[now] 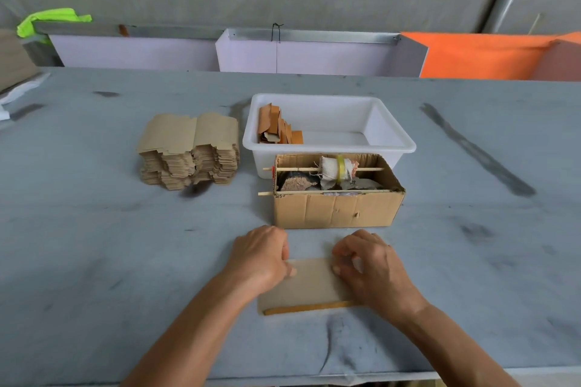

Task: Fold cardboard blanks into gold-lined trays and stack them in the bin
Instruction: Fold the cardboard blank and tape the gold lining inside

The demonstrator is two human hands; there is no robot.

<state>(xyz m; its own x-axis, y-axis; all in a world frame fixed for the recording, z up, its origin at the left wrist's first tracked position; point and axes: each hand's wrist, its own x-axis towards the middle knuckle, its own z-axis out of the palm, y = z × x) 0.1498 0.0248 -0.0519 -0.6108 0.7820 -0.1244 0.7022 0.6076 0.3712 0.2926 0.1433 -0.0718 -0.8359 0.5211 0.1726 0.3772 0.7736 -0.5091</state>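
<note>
A cardboard blank (309,284) lies brown side up on the grey table in front of me, a gold strip showing along its near edge. My left hand (261,256) grips its left end with curled fingers. My right hand (369,264) pinches its right end, fingers bent over the far corner. A tall stack of flat blanks (188,151) sits at the left. The white bin (330,135) behind holds several folded gold-lined trays (278,127) at its left end.
An open cardboard box (336,195) with rags, a tape roll and two wooden sticks across it stands between my hands and the bin. Lilac and orange panels (484,55) line the table's far edge. The table's near edge runs just below my forearms.
</note>
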